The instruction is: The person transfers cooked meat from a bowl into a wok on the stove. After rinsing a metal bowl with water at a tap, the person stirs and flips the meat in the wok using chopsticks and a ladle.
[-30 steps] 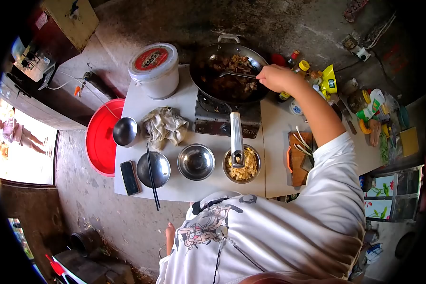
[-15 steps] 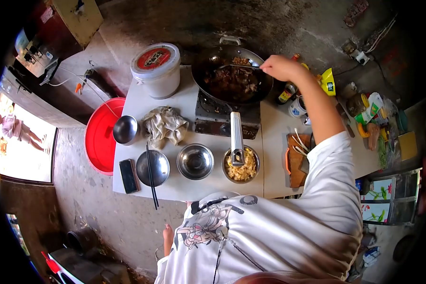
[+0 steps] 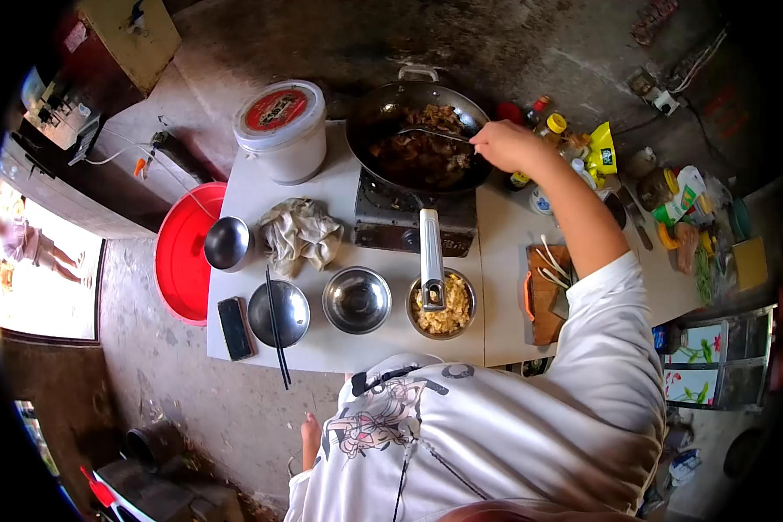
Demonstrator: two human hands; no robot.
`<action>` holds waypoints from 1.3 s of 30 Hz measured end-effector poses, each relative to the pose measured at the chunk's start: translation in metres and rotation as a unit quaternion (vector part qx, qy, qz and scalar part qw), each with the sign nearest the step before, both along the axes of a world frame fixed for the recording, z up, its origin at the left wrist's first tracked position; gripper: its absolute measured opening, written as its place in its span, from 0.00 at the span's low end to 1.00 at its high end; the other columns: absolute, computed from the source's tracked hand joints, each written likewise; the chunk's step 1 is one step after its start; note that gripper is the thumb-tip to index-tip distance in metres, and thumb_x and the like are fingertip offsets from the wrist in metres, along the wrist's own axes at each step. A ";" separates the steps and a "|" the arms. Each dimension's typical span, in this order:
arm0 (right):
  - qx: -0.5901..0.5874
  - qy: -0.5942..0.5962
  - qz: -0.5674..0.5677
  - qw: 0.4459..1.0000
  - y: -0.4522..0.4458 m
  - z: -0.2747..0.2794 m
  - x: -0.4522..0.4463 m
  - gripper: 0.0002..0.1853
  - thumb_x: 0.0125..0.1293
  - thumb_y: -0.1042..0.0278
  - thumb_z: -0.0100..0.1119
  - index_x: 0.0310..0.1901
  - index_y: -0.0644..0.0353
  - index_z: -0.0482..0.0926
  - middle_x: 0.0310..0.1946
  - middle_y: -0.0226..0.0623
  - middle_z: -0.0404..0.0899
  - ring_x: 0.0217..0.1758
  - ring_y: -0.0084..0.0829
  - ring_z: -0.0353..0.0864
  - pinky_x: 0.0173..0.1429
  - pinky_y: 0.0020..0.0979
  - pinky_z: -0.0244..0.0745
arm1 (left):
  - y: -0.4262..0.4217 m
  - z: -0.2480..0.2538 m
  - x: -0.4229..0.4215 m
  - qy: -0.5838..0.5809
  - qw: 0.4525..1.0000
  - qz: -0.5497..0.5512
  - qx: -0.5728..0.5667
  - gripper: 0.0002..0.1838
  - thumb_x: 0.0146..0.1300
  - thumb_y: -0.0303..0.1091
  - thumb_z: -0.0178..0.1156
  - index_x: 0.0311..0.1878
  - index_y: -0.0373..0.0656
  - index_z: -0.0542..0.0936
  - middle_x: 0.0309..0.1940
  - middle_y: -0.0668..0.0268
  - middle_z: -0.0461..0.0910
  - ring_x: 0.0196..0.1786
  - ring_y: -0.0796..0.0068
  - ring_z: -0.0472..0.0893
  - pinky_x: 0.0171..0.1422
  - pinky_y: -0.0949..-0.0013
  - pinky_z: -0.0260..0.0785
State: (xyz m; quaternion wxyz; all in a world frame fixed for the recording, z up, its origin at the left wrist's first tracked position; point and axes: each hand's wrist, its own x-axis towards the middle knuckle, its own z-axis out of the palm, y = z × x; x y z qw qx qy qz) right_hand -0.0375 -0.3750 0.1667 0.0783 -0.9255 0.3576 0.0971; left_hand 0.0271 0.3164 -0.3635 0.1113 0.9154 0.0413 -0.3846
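My right hand [image 3: 506, 146] is closed around the thin handle of a metal utensil [image 3: 439, 133], which reaches leftward into a dark wok [image 3: 378, 104]. The shape of its far end is hard to make out among the browned food pieces [image 3: 435, 155]. The wok rests on a black portable stove [image 3: 416, 228], its white-and-metal handle [image 3: 431, 252] pointing toward me. That handle's end overhangs a steel bowl of yellowish scrambled-egg-like food [image 3: 444, 320]. Low at my side, clear of the table, is my left hand [image 3: 310, 430]; most of its fingers are hidden.
Left of the stove are a lidded white bucket [image 3: 283, 143], a crumpled cloth [image 3: 300, 235], steel bowls [image 3: 357, 300], black chopsticks [image 3: 277, 335] and a phone [image 3: 236, 329]. A red basin [image 3: 176, 278] stands beyond. Bottles [image 3: 552, 126], a knife [image 3: 639, 228] and a cutting board [image 3: 546, 322] lie right. Someone stands outside the doorway.
My right hand has shifted slightly left and down with the utensil. Food in the wok has moved, with more gathered toward the far side. My left hand stays low at my side.
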 end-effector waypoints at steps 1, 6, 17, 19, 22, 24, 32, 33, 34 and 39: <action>-0.028 -0.024 -0.001 0.999 -0.003 -0.016 -0.001 0.14 0.60 0.62 0.48 0.45 0.54 0.77 0.46 0.45 0.75 0.50 0.42 0.73 0.55 0.35 0.68 | -0.004 0.007 0.002 0.000 1.000 -0.002 0.001 0.37 0.63 0.56 0.33 0.34 0.26 0.77 0.33 0.37 0.75 0.45 0.40 0.73 0.49 0.52 0.64; -0.012 0.022 0.037 0.999 -0.022 -0.009 0.007 0.12 0.59 0.65 0.47 0.41 0.59 0.78 0.44 0.44 0.75 0.48 0.44 0.74 0.50 0.40 0.70 | -0.019 0.004 0.016 -0.019 0.999 -0.015 -0.038 0.36 0.63 0.57 0.34 0.34 0.27 0.77 0.33 0.38 0.75 0.44 0.41 0.74 0.49 0.52 0.64; -0.064 0.059 0.055 0.995 -0.003 -0.008 0.021 0.13 0.60 0.65 0.48 0.43 0.55 0.78 0.40 0.44 0.77 0.46 0.43 0.75 0.49 0.38 0.71 | -0.014 0.026 0.004 0.007 1.000 -0.007 -0.018 0.36 0.63 0.57 0.32 0.36 0.29 0.77 0.34 0.38 0.75 0.45 0.41 0.73 0.49 0.52 0.65; 0.008 0.044 0.060 0.997 -0.029 -0.021 0.027 0.12 0.59 0.66 0.48 0.42 0.58 0.78 0.39 0.45 0.77 0.45 0.44 0.76 0.46 0.38 0.71 | -0.017 0.015 0.007 -0.013 1.000 -0.006 -0.019 0.36 0.63 0.57 0.32 0.36 0.29 0.77 0.34 0.38 0.75 0.45 0.41 0.73 0.49 0.52 0.65; 0.033 0.084 0.086 0.992 -0.049 -0.022 0.020 0.14 0.59 0.65 0.50 0.46 0.55 0.77 0.39 0.45 0.79 0.42 0.36 0.78 0.46 0.30 0.71 | -0.007 -0.009 0.006 -0.023 0.999 -0.021 -0.034 0.37 0.62 0.58 0.32 0.36 0.29 0.78 0.35 0.38 0.74 0.46 0.41 0.72 0.50 0.52 0.64; 0.093 0.031 0.029 0.995 -0.047 -0.019 0.016 0.14 0.60 0.65 0.50 0.47 0.54 0.77 0.39 0.44 0.79 0.42 0.35 0.78 0.47 0.29 0.70 | -0.003 -0.018 0.005 -0.041 0.997 -0.023 -0.058 0.37 0.62 0.58 0.34 0.36 0.29 0.77 0.35 0.37 0.74 0.47 0.41 0.72 0.51 0.52 0.64; 0.059 -0.051 0.041 0.996 -0.040 -0.013 -0.009 0.18 0.54 0.66 0.55 0.49 0.59 0.75 0.45 0.47 0.76 0.49 0.39 0.74 0.53 0.33 0.68 | 0.003 -0.020 0.001 -0.029 0.999 -0.019 -0.040 0.35 0.62 0.57 0.36 0.36 0.29 0.78 0.34 0.38 0.75 0.45 0.41 0.73 0.50 0.53 0.65; 0.064 -0.073 0.035 0.995 -0.045 -0.007 -0.017 0.19 0.53 0.67 0.56 0.48 0.60 0.75 0.44 0.46 0.76 0.50 0.39 0.73 0.53 0.33 0.68 | 0.003 -0.019 0.002 -0.030 0.999 -0.017 -0.036 0.34 0.62 0.56 0.36 0.35 0.29 0.78 0.34 0.38 0.75 0.45 0.42 0.73 0.49 0.53 0.65; 0.044 -0.081 0.072 0.993 -0.049 0.004 -0.025 0.19 0.51 0.68 0.57 0.47 0.61 0.75 0.44 0.45 0.76 0.52 0.38 0.72 0.54 0.33 0.67 | 0.005 -0.019 0.001 -0.030 0.999 -0.015 -0.035 0.34 0.62 0.56 0.36 0.35 0.29 0.78 0.34 0.39 0.75 0.45 0.42 0.73 0.49 0.53 0.65; -0.083 -0.032 -0.018 0.996 -0.022 0.019 -0.033 0.14 0.59 0.66 0.49 0.46 0.57 0.76 0.44 0.45 0.76 0.49 0.42 0.74 0.52 0.35 0.69 | 0.007 -0.019 -0.002 -0.023 0.999 -0.008 -0.029 0.33 0.62 0.55 0.37 0.35 0.30 0.78 0.33 0.39 0.75 0.44 0.42 0.74 0.48 0.53 0.65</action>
